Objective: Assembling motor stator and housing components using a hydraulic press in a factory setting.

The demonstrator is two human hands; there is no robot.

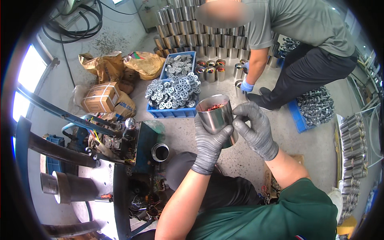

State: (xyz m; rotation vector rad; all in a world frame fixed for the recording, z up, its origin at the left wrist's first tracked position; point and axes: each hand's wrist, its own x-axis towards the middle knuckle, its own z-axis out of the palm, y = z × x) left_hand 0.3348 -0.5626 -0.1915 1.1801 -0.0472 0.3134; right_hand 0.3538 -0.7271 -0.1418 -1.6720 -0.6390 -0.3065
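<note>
A metal can (216, 117), its open end up and red wire (216, 107) showing inside, is held in the air over the floor (250, 164), away from the floor's edges. The left hand (209, 142), in a grey glove, is closed around it: the thumb lies across the front, and the other fingers wrap the left side. The right hand (256, 130), also gloved, is at the can's right side with its forefinger and thumb bent toward each other; whether they grip the wall or only rest near it, I cannot tell.

The left forearm (182, 202) rises from the lower edge with the wrist nearly straight. The right forearm (288, 170) slants in from the lower right, out of a green sleeve (308, 204), the palm turned toward the can.

The can's lower part is partly covered by the left thumb, and the left fingertips are out of sight behind it. Below the forearms, a dark rounded shape (180, 170) and black cloth (230, 192) are hard to make out. Farther off, a blue crate (174, 113) holds grey metal wheels (176, 94). Beyond, a bending co-worker (304, 26), cut off at the top, reaches a blue-gloved hand (247, 85) to another can (239, 88).
</note>
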